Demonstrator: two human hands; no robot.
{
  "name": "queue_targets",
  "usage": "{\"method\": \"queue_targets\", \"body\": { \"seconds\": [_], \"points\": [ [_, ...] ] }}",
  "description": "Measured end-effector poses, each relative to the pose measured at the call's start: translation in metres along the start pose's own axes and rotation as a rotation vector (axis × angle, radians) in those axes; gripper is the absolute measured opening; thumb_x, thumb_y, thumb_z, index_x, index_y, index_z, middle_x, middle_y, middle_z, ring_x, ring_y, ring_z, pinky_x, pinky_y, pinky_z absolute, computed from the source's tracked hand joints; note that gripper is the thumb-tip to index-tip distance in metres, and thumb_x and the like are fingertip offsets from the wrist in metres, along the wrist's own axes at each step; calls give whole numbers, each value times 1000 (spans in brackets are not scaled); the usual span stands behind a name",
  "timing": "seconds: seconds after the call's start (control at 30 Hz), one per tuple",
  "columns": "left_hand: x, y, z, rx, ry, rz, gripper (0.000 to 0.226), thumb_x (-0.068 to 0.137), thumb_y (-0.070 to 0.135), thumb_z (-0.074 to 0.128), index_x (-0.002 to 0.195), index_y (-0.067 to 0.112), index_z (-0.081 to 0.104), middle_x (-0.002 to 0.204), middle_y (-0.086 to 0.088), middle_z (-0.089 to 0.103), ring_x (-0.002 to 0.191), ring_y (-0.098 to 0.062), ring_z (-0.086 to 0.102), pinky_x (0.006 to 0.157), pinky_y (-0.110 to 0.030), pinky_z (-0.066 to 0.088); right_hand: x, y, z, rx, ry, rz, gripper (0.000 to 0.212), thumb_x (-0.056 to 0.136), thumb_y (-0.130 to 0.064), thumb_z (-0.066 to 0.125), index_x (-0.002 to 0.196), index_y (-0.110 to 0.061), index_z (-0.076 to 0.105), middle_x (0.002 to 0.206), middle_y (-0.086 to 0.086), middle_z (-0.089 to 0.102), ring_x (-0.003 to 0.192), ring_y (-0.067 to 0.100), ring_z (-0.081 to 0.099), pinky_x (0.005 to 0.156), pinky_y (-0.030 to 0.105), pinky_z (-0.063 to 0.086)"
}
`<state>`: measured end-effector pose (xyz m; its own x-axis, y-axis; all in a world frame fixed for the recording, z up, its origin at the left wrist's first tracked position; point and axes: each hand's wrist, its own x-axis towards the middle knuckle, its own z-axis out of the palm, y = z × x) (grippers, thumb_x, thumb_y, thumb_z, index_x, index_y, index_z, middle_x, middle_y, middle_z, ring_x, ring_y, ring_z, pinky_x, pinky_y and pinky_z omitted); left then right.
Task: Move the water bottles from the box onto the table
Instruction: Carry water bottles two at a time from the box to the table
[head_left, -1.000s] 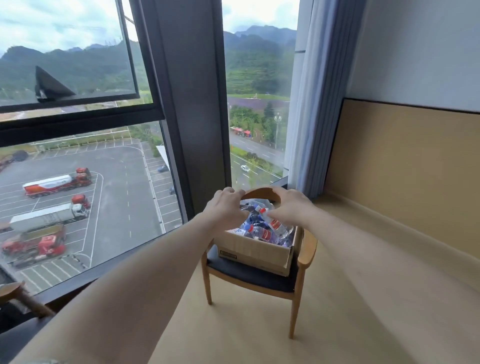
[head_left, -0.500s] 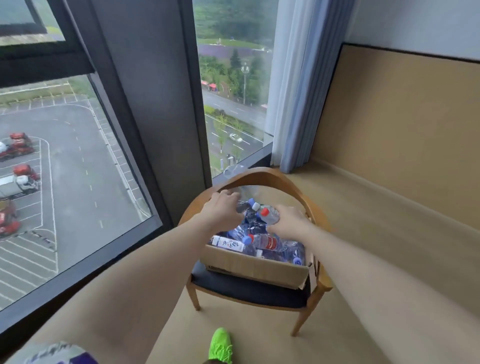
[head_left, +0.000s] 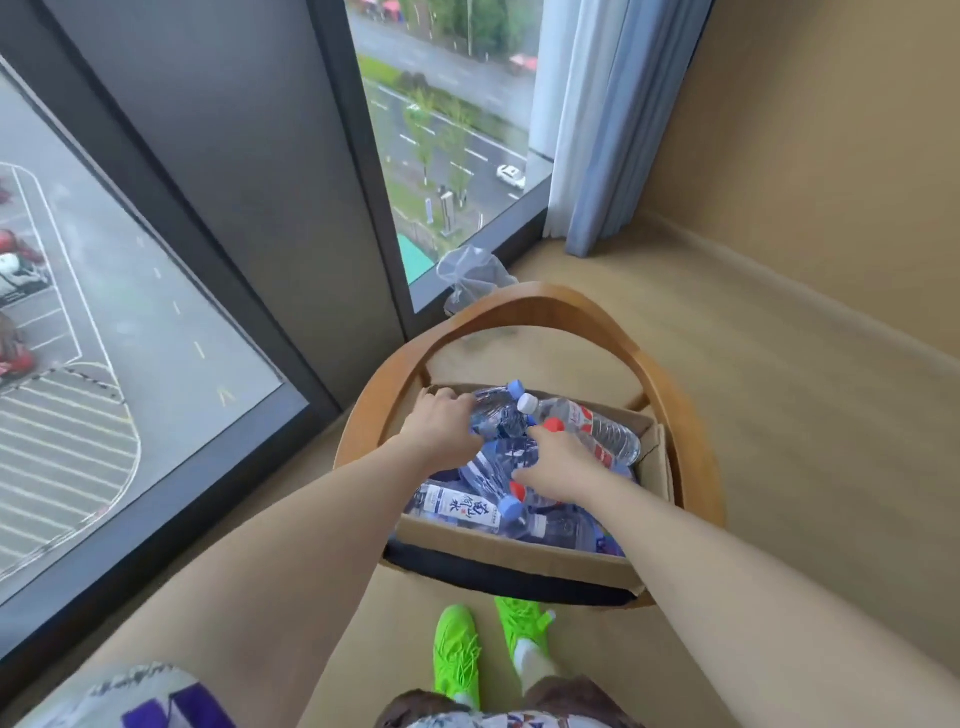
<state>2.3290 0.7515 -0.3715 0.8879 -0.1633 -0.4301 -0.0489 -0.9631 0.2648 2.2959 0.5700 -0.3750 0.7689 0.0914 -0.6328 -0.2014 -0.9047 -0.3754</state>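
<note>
An open cardboard box (head_left: 511, 551) sits on the seat of a wooden armchair (head_left: 530, 306) and holds several plastic water bottles lying in a heap. My left hand (head_left: 441, 428) grips a blue-capped, blue-labelled bottle (head_left: 496, 413) near the box's far left corner. My right hand (head_left: 558, 465) lies on the pile in the middle, fingers curled over a blue bottle (head_left: 506, 460) with a red cap at its fingertips. A clear white-capped bottle with a red label (head_left: 592, 426) lies at the far right. Another blue-capped bottle with a white label (head_left: 467, 506) lies at the near left.
Floor-to-ceiling windows (head_left: 156, 364) run along the left behind the chair. A crumpled clear plastic bag (head_left: 470, 278) lies on the floor beyond the chair, by a blue-grey curtain (head_left: 597, 130). A tan wall (head_left: 831, 156) is at right. My green shoes (head_left: 488, 644) stand just before the chair.
The view has tilted down and closer to the box. Both hands have gone from the far rim down onto the bottles, and the left hand has closed round a blue bottle.
</note>
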Motion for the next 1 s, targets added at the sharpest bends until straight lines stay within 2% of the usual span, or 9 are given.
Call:
{"method": "queue_targets", "body": {
  "seconds": [0.1, 0.23, 0.37, 0.47, 0.57, 0.67, 0.8, 0.93, 1.0],
  "points": [
    [16, -6, 8, -32, -14, -63, 61, 94, 39, 62, 150, 18, 46, 144, -13, 50, 140, -35, 37, 111, -47, 42, 25, -2, 4, -73, -105, -70, 72, 95, -18, 65, 159, -29, 34, 132, 14, 59, 91, 27, 62, 62, 34, 47],
    [39, -11, 15, -31, -52, -103, 64, 94, 40, 63, 151, 22, 43, 154, -9, 39, 145, -33, 29, 112, -50, 42, 54, -5, 13, -224, -320, -199, 83, 94, 3, 51, 160, -42, 28, 146, 17, 45, 79, 23, 59, 54, 31, 42],
    [65, -14, 19, -75, -54, -112, 62, 92, 30, 63, 151, 23, 45, 154, -7, 43, 140, -33, 37, 112, -47, 40, 74, -6, 19, -361, -358, -341, 87, 91, 9, 46, 158, -45, 31, 162, 9, 24, 136, 36, 45, 89, 41, 49],
    [82, -10, 29, -89, -51, -91, 63, 90, 24, 62, 151, 24, 47, 150, -7, 50, 136, -33, 43, 112, -42, 37, 81, -5, 29, -484, -380, -462, 84, 93, 6, 48, 157, -46, 33, 172, 4, 0, 150, 36, 22, 108, 50, 40],
    [97, -7, 42, -113, -70, -96, 64, 89, 20, 62, 151, 24, 47, 152, -4, 50, 137, -31, 44, 108, -43, 42, 86, -6, 39, -553, -359, -563, 74, 94, 0, 50, 153, -45, 42, 170, 6, 0, 152, 38, 12, 110, 55, 35],
    [113, -5, 53, -140, -49, -98, 60, 85, 14, 66, 143, 20, 52, 141, -8, 55, 126, -32, 53, 99, -46, 49, 92, -8, 42, -528, -372, -621, 61, 93, 0, 50, 142, -36, 56, 171, 1, 1, 150, 42, 12, 107, 56, 34],
    [127, -5, 59, -97, -2, -70, 58, 73, 7, 82, 118, 18, 47, 112, -7, 48, 92, -30, 56, 70, -42, 50, 98, -10, 39, -555, -369, -661, 41, 90, -6, 61, 125, -28, 62, 170, -1, 8, 143, 46, 23, 102, 53, 40],
    [133, -7, 61, -39, 11, -21, 56, 70, 0, 79, 102, 18, 37, 98, -5, 39, 85, -28, 46, 62, -36, 32, 100, -8, 38, -580, -343, -703, 43, 92, -6, 59, 129, -28, 59, 170, -2, 14, 136, 46, 34, 98, 51, 41],
    [132, -10, 57, -68, 27, -24, 48, 71, 3, 78, 105, 14, 45, 99, -5, 40, 85, -30, 50, 63, -37, 33, 98, -4, 38, -524, -323, -711, 50, 92, -3, 58, 132, -32, 57, 169, -3, 15, 131, 44, 39, 100, 51, 40]
  ]
}}
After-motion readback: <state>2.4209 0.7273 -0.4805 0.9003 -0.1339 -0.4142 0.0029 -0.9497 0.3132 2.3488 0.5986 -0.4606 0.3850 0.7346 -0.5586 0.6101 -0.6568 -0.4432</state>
